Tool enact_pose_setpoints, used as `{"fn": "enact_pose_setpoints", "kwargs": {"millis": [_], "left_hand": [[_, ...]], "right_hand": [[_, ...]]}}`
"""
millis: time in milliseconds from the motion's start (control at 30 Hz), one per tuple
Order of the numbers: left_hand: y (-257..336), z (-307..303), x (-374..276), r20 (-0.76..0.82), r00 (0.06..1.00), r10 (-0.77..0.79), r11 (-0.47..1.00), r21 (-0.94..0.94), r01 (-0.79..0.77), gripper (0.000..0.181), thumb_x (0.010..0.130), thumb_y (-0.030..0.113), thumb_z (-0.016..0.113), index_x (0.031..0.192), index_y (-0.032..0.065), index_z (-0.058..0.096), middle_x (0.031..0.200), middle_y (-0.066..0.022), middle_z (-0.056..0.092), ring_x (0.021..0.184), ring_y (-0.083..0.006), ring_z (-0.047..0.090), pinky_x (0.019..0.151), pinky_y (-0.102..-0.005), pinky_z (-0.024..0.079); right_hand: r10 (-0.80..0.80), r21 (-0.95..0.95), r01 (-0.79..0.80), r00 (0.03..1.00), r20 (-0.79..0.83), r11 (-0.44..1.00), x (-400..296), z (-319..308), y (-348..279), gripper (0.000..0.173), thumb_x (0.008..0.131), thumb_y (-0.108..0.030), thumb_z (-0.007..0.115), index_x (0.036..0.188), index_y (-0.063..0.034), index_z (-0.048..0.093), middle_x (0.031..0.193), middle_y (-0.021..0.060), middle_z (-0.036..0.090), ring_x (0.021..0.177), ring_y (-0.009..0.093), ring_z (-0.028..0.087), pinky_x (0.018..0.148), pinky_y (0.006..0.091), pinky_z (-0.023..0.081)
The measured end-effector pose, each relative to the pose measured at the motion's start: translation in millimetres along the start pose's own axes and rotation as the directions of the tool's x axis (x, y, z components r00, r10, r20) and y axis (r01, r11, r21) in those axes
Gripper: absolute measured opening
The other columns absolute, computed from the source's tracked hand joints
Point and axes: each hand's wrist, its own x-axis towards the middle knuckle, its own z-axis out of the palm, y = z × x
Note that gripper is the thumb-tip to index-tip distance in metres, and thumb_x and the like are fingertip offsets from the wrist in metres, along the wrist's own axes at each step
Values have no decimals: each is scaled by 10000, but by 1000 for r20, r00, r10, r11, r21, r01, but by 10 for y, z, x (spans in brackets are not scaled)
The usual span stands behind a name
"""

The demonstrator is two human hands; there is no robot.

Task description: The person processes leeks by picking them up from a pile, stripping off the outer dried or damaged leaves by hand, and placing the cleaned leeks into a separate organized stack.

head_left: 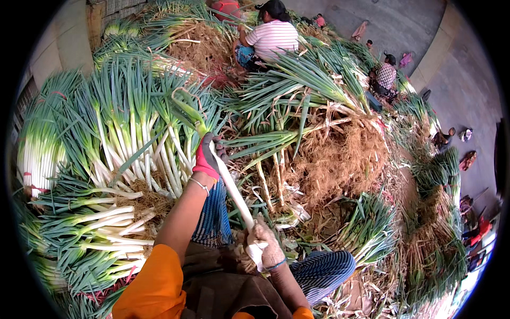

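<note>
A long green onion (pixel 233 185) with a white shank lies slanted across my lap, its green leaves (pixel 187 111) pointing away from me. My left hand (pixel 209 153), in a red and dark glove, is closed around the stalk just below the leaves. Lower down, my right hand (pixel 265 243), in a pale dirty glove, grips the root end, where a strip of white peel (pixel 255 255) hangs loose. The roots are partly hidden under that hand. Cleaned white green onions (pixel 115 223) lie in a pile to my left.
Unpeeled green onions with brown roots (pixel 338 159) are heaped at front right. Tied bundles (pixel 42 151) stand at far left. A person in a striped shirt (pixel 275 40) sits ahead; another person (pixel 384 77) sits farther right. Dry peelings (pixel 314 227) litter the ground before me.
</note>
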Motion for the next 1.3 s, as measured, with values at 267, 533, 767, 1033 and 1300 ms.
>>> {"fn": "enact_pose_setpoints", "kwargs": {"millis": [267, 533, 767, 1033, 1300], "left_hand": [[28, -451, 138, -108, 991, -83, 995, -57, 78, 258, 837, 352, 572, 814, 97, 542, 564, 54, 415, 467, -112, 378, 429, -248, 344], [87, -560, 311, -150, 987, -54, 997, -55, 47, 270, 838, 329, 576, 816, 61, 544, 560, 41, 406, 477, -120, 398, 425, -264, 376], [237, -884, 502, -176, 982, 67, 996, -49, -77, 279, 819, 355, 605, 762, 95, 521, 552, 51, 418, 409, -94, 348, 388, -225, 323], [333, -402, 295, 56, 994, -95, 979, 188, 83, 319, 820, 416, 605, 815, 101, 554, 563, 55, 393, 473, -114, 391, 421, -262, 346], [1288, 103, -24, 102, 941, 324, 808, 488, -331, 442, 820, 503, 597, 953, 86, 536, 579, 36, 396, 439, -74, 376, 402, -235, 336]], "right_hand": [[-219, -905, 408, 878, 426, -123, -346, -295, 150, 234, 836, -73, 478, 1057, 1, 503, 1071, 179, 530, 1013, 340, 515, 900, 416, 392], [-144, -889, 424, 904, 403, 171, -1225, -435, -181, 106, 859, -84, 499, 903, 6, 535, 855, 161, 575, 682, 331, 563, 585, 375, 475], [-187, -898, 388, 917, 353, 209, -2184, -740, -197, 318, 883, -233, 545, 1104, -11, 603, 1065, 156, 622, 946, 291, 594, 821, 368, 456], [-258, -855, -192, 901, -348, 482, -1196, -1036, -95, 236, 861, -255, 579, 894, -22, 590, 799, 132, 608, 682, 257, 603, 595, 352, 487], [-330, -992, -87, 942, -52, -92, -401, -933, -347, 289, 831, -321, 570, 982, -76, 601, 944, 167, 578, 867, 362, 580, 736, 408, 471]]}}
